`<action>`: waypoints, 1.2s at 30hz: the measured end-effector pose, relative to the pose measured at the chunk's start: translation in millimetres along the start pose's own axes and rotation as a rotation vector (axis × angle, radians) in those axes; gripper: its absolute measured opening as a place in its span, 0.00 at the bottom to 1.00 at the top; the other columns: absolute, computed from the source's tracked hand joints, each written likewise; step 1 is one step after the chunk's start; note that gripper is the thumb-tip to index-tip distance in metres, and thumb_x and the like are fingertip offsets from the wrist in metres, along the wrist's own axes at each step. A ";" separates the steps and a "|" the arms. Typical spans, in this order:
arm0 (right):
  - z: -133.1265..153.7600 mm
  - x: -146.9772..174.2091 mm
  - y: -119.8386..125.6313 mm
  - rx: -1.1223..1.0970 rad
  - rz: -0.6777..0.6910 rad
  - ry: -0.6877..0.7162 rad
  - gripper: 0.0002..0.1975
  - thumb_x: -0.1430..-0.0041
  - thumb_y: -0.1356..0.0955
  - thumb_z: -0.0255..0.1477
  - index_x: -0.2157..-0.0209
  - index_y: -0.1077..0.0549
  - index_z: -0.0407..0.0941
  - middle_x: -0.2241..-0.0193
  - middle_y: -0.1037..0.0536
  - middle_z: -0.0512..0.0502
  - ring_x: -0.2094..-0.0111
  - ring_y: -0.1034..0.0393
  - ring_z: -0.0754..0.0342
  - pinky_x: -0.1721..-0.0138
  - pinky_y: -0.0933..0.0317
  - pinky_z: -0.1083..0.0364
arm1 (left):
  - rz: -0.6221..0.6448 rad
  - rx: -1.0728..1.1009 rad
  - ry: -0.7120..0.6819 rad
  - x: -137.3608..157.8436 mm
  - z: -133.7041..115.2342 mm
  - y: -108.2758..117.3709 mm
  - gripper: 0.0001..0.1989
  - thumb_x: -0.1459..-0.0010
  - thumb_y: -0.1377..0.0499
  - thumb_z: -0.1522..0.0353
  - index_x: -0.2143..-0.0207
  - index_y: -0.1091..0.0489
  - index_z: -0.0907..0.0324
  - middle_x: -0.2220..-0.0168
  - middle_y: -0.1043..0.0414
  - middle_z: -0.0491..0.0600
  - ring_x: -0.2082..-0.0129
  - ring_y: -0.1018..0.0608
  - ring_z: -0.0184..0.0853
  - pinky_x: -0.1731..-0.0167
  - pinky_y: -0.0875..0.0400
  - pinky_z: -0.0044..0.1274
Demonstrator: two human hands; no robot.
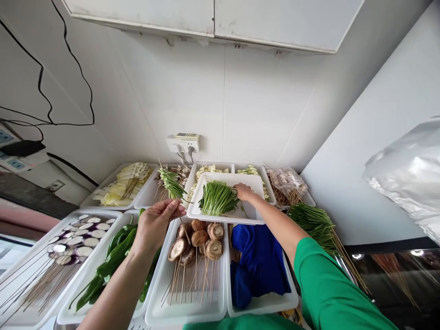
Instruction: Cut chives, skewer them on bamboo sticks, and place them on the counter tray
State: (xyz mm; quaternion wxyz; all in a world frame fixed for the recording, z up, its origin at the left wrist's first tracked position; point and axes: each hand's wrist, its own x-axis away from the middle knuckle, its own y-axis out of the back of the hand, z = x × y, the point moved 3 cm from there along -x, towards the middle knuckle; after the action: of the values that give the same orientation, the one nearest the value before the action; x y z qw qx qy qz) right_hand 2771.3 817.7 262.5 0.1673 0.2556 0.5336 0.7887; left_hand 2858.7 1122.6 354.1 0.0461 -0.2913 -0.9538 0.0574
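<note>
My left hand point(160, 222) is closed in a pinch on a thin wooden skewer threaded with cut green stalks point(172, 183), held up left of a small white tray point(253, 183). In that tray lies a thick bundle of chive skewers point(218, 198), green ends to the left. My right hand point(244, 191) reaches over the tray, its fingers closed at the stick end of the bundle; the fingertips are partly hidden. The small tray sits raised above the neighbouring trays, overlapping those behind it.
Around stand white trays with mushroom skewers point(199, 240), green peppers point(113, 261), eggplant skewers point(82, 238) and a blue cloth point(257, 261). More green skewers point(312, 224) lie at the right. A wall socket point(184, 143) with a plug is behind; a white cabinet point(216, 20) hangs overhead.
</note>
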 end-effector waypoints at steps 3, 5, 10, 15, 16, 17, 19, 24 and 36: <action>5.6 -4.3 -0.2 0.091 0.049 -0.014 0.29 0.47 0.38 0.15 0.42 0.39 0.40 0.46 0.35 0.29 0.45 0.40 0.41 0.51 0.44 0.47 | 0.008 -0.056 -0.003 6.1 4.5 15.8 0.23 0.58 0.33 0.56 0.66 0.28 0.65 0.73 0.26 0.50 0.71 0.24 0.35 0.61 0.26 0.28; 10.4 1.9 0.5 0.130 0.087 0.002 0.24 0.45 0.39 0.17 0.45 0.36 0.37 0.48 0.33 0.29 0.48 0.36 0.42 0.54 0.43 0.50 | -0.008 -0.091 0.000 8.5 9.6 28.1 0.23 0.57 0.33 0.56 0.65 0.28 0.64 0.72 0.26 0.50 0.70 0.24 0.35 0.60 0.26 0.28; 29.2 39.3 -22.0 0.147 0.353 0.170 0.09 0.48 0.34 0.27 0.70 0.23 0.38 0.71 0.22 0.40 0.71 0.30 0.52 0.71 0.43 0.58 | -0.024 -0.172 -0.016 16.5 18.5 41.0 0.21 0.54 0.35 0.56 0.63 0.28 0.64 0.71 0.25 0.51 0.69 0.23 0.36 0.61 0.27 0.28; 36.8 59.6 -34.0 0.061 0.358 0.309 0.10 0.48 0.36 0.26 0.67 0.22 0.41 0.71 0.22 0.46 0.75 0.33 0.58 0.75 0.47 0.61 | 0.029 -0.117 0.001 26.9 19.3 27.6 0.20 0.54 0.35 0.57 0.66 0.28 0.65 0.73 0.26 0.51 0.72 0.24 0.35 0.64 0.28 0.26; 36.0 60.7 -32.5 0.035 0.327 0.329 0.11 0.45 0.37 0.26 0.66 0.23 0.41 0.70 0.22 0.46 0.74 0.33 0.59 0.74 0.46 0.61 | 0.039 -0.101 0.002 28.7 19.6 25.0 0.20 0.54 0.35 0.57 0.66 0.28 0.65 0.73 0.26 0.51 0.72 0.24 0.35 0.65 0.28 0.26; 34.9 61.7 -30.7 0.014 0.294 0.347 0.12 0.44 0.38 0.27 0.65 0.23 0.42 0.70 0.21 0.47 0.74 0.33 0.59 0.73 0.46 0.61 | 0.046 -0.087 0.001 30.3 20.0 22.8 0.19 0.54 0.35 0.58 0.67 0.28 0.65 0.73 0.26 0.51 0.73 0.24 0.34 0.66 0.28 0.25; 33.3 64.6 -27.8 -0.011 0.224 0.368 0.12 0.42 0.39 0.26 0.65 0.23 0.42 0.70 0.22 0.46 0.72 0.32 0.58 0.71 0.46 0.61 | 0.061 -0.062 0.000 33.2 21.6 19.1 0.18 0.54 0.35 0.58 0.67 0.28 0.65 0.73 0.26 0.50 0.73 0.25 0.33 0.66 0.29 0.24; 36.9 76.3 -20.5 -0.034 0.034 0.365 0.15 0.40 0.42 0.25 0.65 0.25 0.41 0.65 0.22 0.41 0.65 0.31 0.54 0.67 0.46 0.58 | 0.041 0.013 0.033 40.9 27.5 14.2 0.19 0.55 0.34 0.57 0.68 0.27 0.65 0.74 0.26 0.50 0.74 0.25 0.32 0.69 0.28 0.22; 41.1 106.6 29.1 -1.118 -0.221 0.132 0.16 0.49 0.36 0.41 0.70 0.28 0.41 0.84 0.39 0.57 0.87 0.55 0.65 0.85 0.60 0.61 | 0.046 0.331 0.098 36.4 40.3 -53.6 0.21 0.62 0.31 0.59 0.70 0.28 0.65 0.72 0.25 0.52 0.72 0.23 0.34 0.63 0.27 0.27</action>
State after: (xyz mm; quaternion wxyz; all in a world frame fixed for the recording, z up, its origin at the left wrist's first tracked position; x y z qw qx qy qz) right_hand 2708.7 895.1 325.8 0.3248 0.0212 0.0682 0.9431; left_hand 2794.2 1095.6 323.6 0.1388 -0.3041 -0.9209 0.2004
